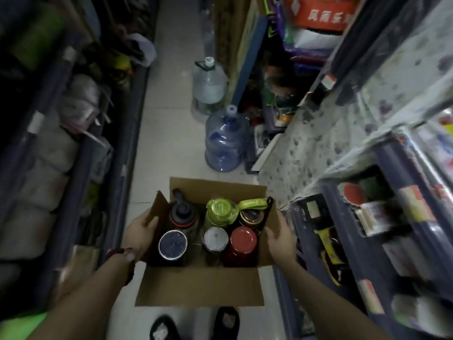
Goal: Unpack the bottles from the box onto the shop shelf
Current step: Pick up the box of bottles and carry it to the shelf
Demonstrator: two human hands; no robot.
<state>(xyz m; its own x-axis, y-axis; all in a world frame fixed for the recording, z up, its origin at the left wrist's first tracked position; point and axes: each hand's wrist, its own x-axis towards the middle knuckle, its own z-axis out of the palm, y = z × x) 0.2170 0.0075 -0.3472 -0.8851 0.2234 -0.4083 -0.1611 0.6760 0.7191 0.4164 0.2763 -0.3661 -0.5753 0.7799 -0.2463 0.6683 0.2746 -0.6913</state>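
Note:
An open cardboard box hangs over the aisle floor, gripped on both sides. My left hand clasps its left wall and flap. My right hand presses on its right wall. Several bottles stand upright inside: a dark one with a spout lid, a lime-green one, a bronze-capped one, a dark blue-lidded one, a white-lidded one and a red-lidded one. The shop shelf with a patterned liner runs along the right.
Two big water jugs stand on the tiled floor ahead, beside the right shelving. Packed shelves line both sides of the narrow aisle. Goods fill the lower right shelf. My two shoes show below the box.

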